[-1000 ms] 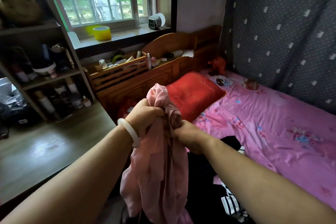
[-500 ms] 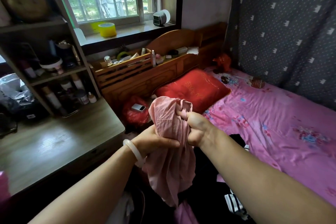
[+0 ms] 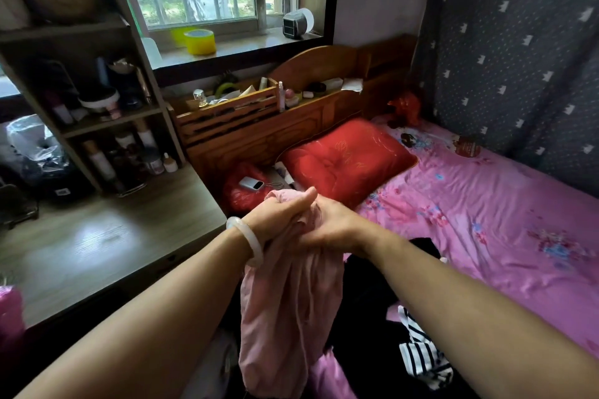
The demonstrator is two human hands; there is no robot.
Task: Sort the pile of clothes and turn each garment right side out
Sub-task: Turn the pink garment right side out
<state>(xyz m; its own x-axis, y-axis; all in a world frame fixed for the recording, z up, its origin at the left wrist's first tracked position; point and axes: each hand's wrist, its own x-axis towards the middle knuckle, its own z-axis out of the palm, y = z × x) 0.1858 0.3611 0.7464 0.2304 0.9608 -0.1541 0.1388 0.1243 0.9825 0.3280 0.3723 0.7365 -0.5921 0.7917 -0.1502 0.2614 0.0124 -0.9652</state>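
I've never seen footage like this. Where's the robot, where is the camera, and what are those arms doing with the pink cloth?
There is no machine here: a person wears a wide-angle camera on the head, so the picture looks forward and down along their own arms. The left hand, wearing a pale bracelet, and the right hand both grip the bunched top of a pink garment, which hangs between the arms. Below, on the bed's pink sheet, lie black clothes and a striped piece. A red pillow sits by the headboard; a wooden desk stands to the left.
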